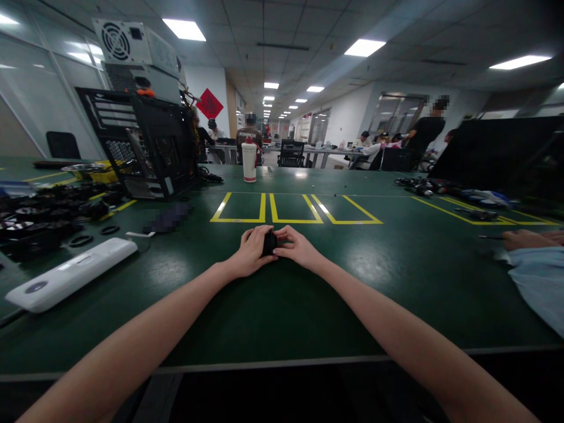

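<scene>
Both of my hands meet over the green table (pixel 247 329), just in front of the yellow tape outlines. Between them is a small black object (pixel 269 242), mostly covered by fingers, so its kind cannot be made out. My left hand (pixel 252 251) is wrapped round its left side, fingers closed. At its right edge, my right hand (pixel 296 247) pinches it with thumb and fingertips.
On the left lie a white power strip (pixel 74 273), black rings (pixel 81 241) and piled black parts (pixel 44 214). A black computer case (pixel 150 141) carries power supplies (pixel 132 44). Behind the tape marks (pixel 297 221) stands a cup (pixel 249 163). A co-worker's sleeve (pixel 537 276) reaches in from the right.
</scene>
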Tool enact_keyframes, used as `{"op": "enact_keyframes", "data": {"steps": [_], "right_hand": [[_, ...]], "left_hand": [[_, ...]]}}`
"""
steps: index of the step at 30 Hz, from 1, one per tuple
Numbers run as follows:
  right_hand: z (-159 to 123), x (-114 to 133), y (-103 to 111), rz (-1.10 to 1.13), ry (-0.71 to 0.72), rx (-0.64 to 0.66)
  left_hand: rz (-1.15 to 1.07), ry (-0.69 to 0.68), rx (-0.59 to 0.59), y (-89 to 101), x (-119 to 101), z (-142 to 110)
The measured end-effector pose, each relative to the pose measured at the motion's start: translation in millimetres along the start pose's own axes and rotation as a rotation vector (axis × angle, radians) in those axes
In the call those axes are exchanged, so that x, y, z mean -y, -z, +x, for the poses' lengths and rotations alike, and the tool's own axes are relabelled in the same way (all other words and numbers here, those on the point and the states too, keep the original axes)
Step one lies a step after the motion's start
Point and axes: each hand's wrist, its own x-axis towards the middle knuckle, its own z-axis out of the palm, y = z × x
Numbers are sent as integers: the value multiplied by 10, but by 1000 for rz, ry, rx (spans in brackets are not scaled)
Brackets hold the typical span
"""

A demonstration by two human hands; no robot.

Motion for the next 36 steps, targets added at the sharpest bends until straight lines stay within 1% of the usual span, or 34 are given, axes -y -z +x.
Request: {"op": "enact_keyframes", "data": {"steps": [4,7,10,14,19,21,24,31,36], "right_hand": [[18,-33,14,-22,-32,-45],[31,-50,-2,26,-63,-63],[34,-38,-22,52,-57,-77],[32,-21,-19,72,-66,-42],[23,-47,16,51,16,12],[15,-51,22,19,14,11],[9,-46,18,-19,-11,-25],[26,-54,-11,4,-19,-61],[55,-85,-1,48,-8,-28]], "left_hand": [[-6,-2,-28,-18,14,3],[-9,-3,-29,-28,19,7],[-8,-3,-23,-28,23,11],[-8,4,-21,-21,18,10],[1,1,-20,-3,-12,4],[1,2,-13,9,-25,2],[-3,5,-2,26,-36,1],[-3,5,-1,22,-36,12],[-6,5,-14,7,-34,11]]}}
